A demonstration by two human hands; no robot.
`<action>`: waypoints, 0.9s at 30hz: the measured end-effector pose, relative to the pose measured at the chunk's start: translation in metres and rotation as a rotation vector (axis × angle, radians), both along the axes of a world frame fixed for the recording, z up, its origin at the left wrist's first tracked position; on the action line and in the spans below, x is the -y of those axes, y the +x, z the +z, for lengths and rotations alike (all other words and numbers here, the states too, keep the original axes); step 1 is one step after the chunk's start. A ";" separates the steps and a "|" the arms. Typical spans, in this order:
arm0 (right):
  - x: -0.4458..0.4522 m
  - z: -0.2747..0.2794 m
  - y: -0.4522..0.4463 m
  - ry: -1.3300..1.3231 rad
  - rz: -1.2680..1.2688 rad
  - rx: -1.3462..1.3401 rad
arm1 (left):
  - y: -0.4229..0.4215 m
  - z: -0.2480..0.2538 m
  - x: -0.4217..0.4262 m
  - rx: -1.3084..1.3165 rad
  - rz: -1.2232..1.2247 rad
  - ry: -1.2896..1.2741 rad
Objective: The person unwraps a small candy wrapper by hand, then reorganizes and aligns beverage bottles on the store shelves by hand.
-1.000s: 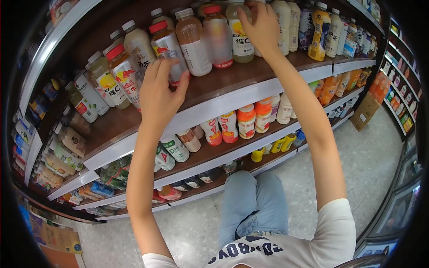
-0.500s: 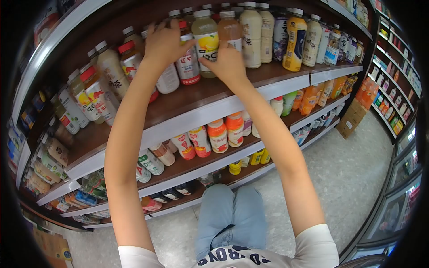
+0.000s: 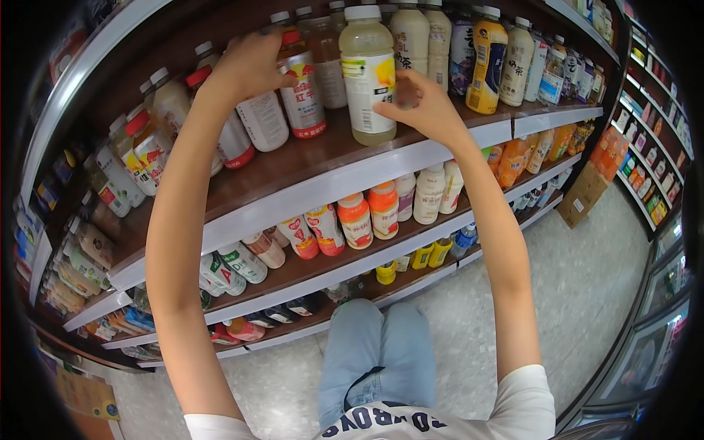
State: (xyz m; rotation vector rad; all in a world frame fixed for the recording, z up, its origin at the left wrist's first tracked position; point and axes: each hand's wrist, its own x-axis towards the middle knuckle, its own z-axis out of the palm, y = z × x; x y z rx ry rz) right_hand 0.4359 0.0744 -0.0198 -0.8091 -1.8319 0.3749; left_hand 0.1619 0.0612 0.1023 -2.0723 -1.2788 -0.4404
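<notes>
My right hand (image 3: 433,110) is closed on the right side of a pale yellow lemon drink bottle (image 3: 368,81), its thumb across the label. The bottle has a white cap and stands near the front edge of the upper shelf. My left hand (image 3: 246,67) reaches over a white-labelled bottle (image 3: 264,123) and hides its top. Its fingers and thumb are apart, with the thumb beside a red-capped bottle (image 3: 302,95) with a red and white label. Between the red-capped bottle and the lemon drink stands a clear, pale brown bottle (image 3: 326,62) farther back.
Milk tea bottles (image 3: 411,40) and a yellow bottle (image 3: 486,62) stand to the right. More bottles line the left of the shelf (image 3: 323,163). Orange-capped bottles (image 3: 384,211) fill the shelf below. A cardboard box (image 3: 583,196) sits on the floor at the right.
The lemon drink bottle has come forward and to the right with my right hand, showing the bottle behind it. My left hand has shifted left, away from it.
</notes>
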 end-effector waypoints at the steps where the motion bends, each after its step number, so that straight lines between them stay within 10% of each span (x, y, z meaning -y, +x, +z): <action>1: -0.002 -0.004 0.001 -0.026 0.030 -0.034 | 0.003 0.002 0.001 0.023 -0.005 -0.061; 14: -0.009 -0.018 -0.004 -0.045 0.127 -0.107 | 0.010 -0.030 -0.038 0.057 -0.099 0.373; 17: -0.003 -0.010 -0.008 -0.015 0.062 -0.021 | -0.019 -0.009 0.007 0.032 0.059 0.333; 20: 0.002 -0.006 -0.022 -0.031 0.062 0.021 | -0.051 0.003 0.015 0.179 -0.006 -0.251; 27: 0.009 -0.003 -0.041 -0.095 0.138 -0.027 | -0.033 -0.005 0.012 0.049 -0.008 -0.103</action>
